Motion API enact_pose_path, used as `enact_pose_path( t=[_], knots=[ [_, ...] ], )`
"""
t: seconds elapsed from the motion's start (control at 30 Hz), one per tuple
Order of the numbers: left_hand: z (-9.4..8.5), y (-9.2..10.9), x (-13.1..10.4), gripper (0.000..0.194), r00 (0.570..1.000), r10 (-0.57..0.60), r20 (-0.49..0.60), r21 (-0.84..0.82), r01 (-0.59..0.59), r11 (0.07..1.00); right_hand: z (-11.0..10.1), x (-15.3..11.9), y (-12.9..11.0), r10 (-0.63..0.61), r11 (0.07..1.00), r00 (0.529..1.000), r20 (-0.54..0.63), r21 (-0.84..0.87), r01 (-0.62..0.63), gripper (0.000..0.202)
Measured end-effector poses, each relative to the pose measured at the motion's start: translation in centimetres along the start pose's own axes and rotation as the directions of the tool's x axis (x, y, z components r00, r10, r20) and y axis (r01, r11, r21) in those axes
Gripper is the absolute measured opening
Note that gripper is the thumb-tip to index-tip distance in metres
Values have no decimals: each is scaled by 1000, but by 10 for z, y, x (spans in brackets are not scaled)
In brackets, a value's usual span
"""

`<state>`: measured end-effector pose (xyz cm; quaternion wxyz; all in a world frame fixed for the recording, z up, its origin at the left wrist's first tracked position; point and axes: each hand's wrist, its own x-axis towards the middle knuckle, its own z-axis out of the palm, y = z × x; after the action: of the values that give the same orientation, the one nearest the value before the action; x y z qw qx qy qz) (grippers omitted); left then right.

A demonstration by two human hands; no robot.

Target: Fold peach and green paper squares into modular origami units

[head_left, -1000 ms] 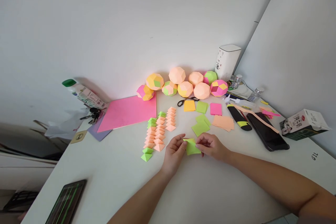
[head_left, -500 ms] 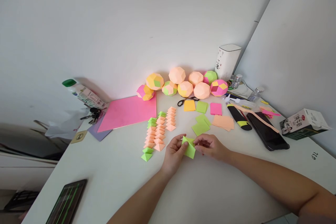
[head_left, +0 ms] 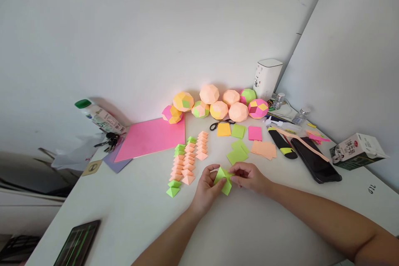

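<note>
A partly folded green paper square [head_left: 222, 173] is between my two hands above the near part of the table. My left hand [head_left: 206, 185] is closed on its left side, with the thumb pressed across the front. The fingers of my right hand [head_left: 249, 178] pinch its right edge. Just beyond lie loose green sheets [head_left: 237, 152] and peach sheets [head_left: 264, 149]. To the left, folded peach pieces [head_left: 188, 161] and green pieces [head_left: 173, 191] stand in overlapping rows.
Faceted paper balls [head_left: 238, 112] line the wall behind black scissors [head_left: 213, 126]. A pink board [head_left: 151, 138] lies left, near a bottle [head_left: 101, 115]. On the right are a cutter [head_left: 282, 143], a phone [head_left: 314, 160] and a carton [head_left: 357, 151]. A tablet [head_left: 77, 243] rests front left.
The green paper has turned and its flaps now stand apart more, with a peak at the top. Both hands keep hold of it. The whole view has shifted slightly.
</note>
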<state>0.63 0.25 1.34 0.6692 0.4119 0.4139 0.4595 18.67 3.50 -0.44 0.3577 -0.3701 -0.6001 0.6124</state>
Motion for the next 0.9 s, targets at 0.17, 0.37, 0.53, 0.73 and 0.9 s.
enact_pose_path(
  t=[0.17, 0.37, 0.53, 0.73, 0.9],
  knots=[
    [1, 1, -4, 38, 998, 32, 49, 54, -35, 998, 0, 0, -2, -27, 999, 999, 24, -38, 28, 23],
    [-5, -7, -1, 30, 999, 31, 14, 153, -33, 988, 1, -1, -5, -44, 998, 999, 25, -35, 45, 19],
    [-7, -11, 2, 29, 997, 72, 8, 127, -72, 989, 1, -1, -6, -77, 995, 997, 27, -67, 78, 14],
    [-7, -8, 3, 28, 996, 88, 34, 151, -92, 984, 1, -1, -5, -79, 992, 996, 42, -100, 83, 16],
    [-6, -5, 3, 28, 993, 109, 51, 200, -117, 973, 1, -1, -4, -87, 988, 996, 17, -130, 89, 18]
  ],
)
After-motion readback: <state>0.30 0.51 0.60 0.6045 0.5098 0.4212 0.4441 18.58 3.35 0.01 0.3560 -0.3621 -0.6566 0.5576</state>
